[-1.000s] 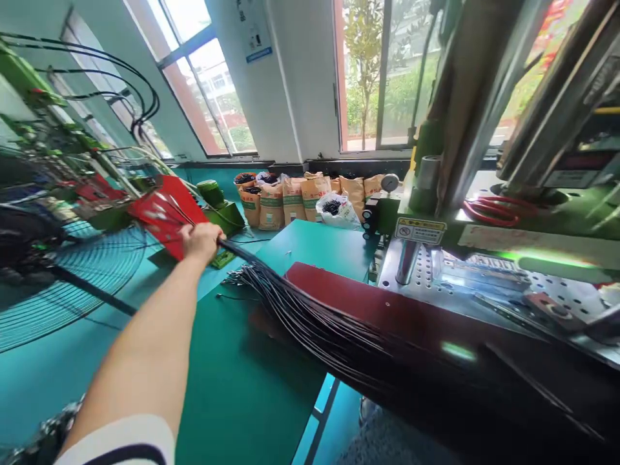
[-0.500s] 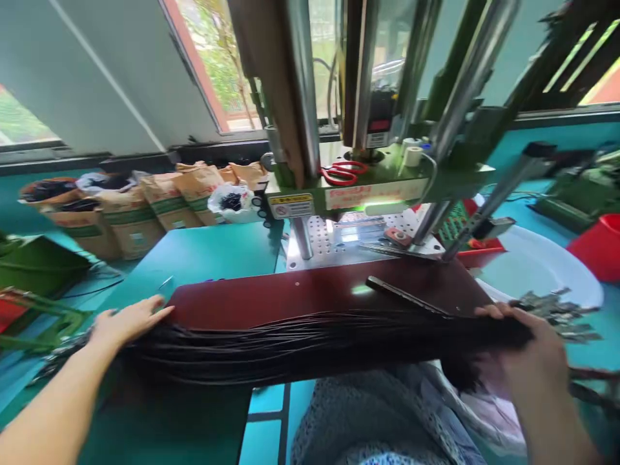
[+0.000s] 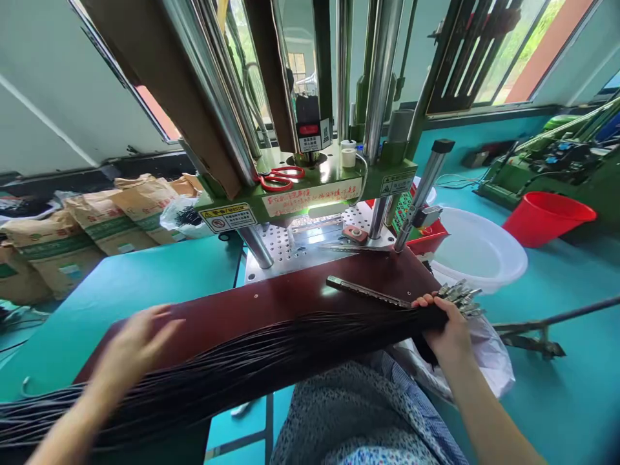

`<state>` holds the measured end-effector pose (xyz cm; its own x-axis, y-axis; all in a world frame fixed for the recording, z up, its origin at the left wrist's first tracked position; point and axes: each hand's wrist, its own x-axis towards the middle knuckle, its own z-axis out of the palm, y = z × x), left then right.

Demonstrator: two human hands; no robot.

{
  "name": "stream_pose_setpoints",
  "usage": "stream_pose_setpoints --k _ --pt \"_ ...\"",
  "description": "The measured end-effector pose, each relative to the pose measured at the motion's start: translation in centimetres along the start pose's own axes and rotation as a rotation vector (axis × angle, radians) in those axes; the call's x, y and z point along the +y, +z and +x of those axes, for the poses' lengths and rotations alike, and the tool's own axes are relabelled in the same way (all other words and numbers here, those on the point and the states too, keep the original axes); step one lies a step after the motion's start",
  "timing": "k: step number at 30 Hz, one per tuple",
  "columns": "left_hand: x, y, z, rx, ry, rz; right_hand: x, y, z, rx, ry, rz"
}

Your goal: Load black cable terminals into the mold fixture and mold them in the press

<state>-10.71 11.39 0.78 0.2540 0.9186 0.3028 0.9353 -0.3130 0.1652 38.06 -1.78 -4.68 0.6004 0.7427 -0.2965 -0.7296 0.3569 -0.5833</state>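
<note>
A long bundle of black cables point(image 3: 290, 349) lies across the dark red-brown board point(image 3: 276, 303) and runs off to the left. My right hand point(image 3: 448, 329) grips the bundle near its right end, fingers wrapped round it. Silvery metal ends point(image 3: 462, 298) stick out past that hand. My left hand point(image 3: 135, 345), blurred by motion, is over the left part of the bundle with its fingers apart, holding nothing. Just behind the cables, a narrow dark metal bar point(image 3: 368, 292) rests on the board, close to my right hand.
A green press point(image 3: 329, 174) with steel columns stands behind the board, red-handled scissors point(image 3: 281, 179) on its plate. Paper sacks point(image 3: 97, 223) line the left wall. To the right are a white tub point(image 3: 477, 248), a red bucket point(image 3: 547, 219) and a white bag point(image 3: 489, 361) below the board.
The view has turned right. My left hand has let go of the left end of the cables and come inward; the bundle now stretches further left. My right hand keeps its grip.
</note>
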Motion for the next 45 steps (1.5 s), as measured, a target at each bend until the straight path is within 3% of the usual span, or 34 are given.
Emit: stream_pose_setpoints --k 3,5,7,9,12,14,15,17,19,21,23,25,26,27,31,37,42,45 --pt "13.1 3.3 -0.4 -0.21 0.415 -0.14 -0.2 0.5 -0.4 -0.036 -0.021 -0.002" --pt "20.8 5.2 -0.7 -0.269 0.556 -0.153 -0.4 0.6 -1.2 -0.113 -0.056 -0.036" --pt "25.9 6.6 -0.9 -0.317 0.58 -0.139 -0.7 0.1 -2.2 -0.204 -0.115 -0.104" --pt "28.0 7.4 -0.9 -0.379 0.592 -0.115 -1.2 -0.9 -2.8 -0.299 -0.148 -0.223" --pt "28.1 8.0 -0.8 -0.413 0.596 -0.047 -3.2 -2.9 -2.3 -0.414 -0.083 -0.44" --pt "27.7 8.2 -0.7 -0.392 0.583 0.001 -5.7 -4.0 -1.0 -0.372 -0.08 -0.494" --pt "27.6 8.3 -0.7 -0.383 0.583 0.019 -7.1 -4.4 -0.2 -0.296 -0.149 -0.493" --pt "27.7 8.4 -0.7 -0.373 0.6 0.044 -9.8 -4.3 1.3 -0.09 -0.445 -0.527" --pt "27.9 8.5 -0.7 -0.363 0.627 0.058 -11.5 -3.1 2.0 0.012 -0.736 -0.753" --pt "28.1 8.6 -0.7 -0.35 0.639 0.066 -11.2 -0.7 1.9 -0.151 -0.801 -1.167" --pt "28.1 8.7 -0.8 -0.336 0.633 0.073 -8.9 2.3 1.5 -0.545 -0.69 -1.602" --pt "28.0 8.9 -1.0 -0.318 0.624 0.075 -5.6 5.0 1.3 -0.935 -0.669 -2.039" --pt "27.9 9.1 -1.2 -0.306 0.619 0.076 -3.8 6.0 1.4 -1.1 -0.656 -2.238" --pt "27.9 9.2 -1.3 -0.292 0.613 0.079 -2.2 6.8 1.7 -1.171 -0.637 -2.288" --pt "27.9 9.4 -1.8 -0.255 0.601 0.096 1.7 8.2 3.5 -1.281 -0.65 -2.346" --pt "28.3 8.8 -0.4 -0.309 0.591 0.105 3.5 10.1 6.2 -1.4 -0.669 -2.264" --pt "28.7 9.5 3.0 -0.32 0.54 0.065 1.2 12.3 6.8 -1.439 -0.646 -2.125" --pt "29.3 10.0 4.6 -0.271 0.526 0.03 -1.6 11.6 5.9 -1.581 -0.525 -2.102"
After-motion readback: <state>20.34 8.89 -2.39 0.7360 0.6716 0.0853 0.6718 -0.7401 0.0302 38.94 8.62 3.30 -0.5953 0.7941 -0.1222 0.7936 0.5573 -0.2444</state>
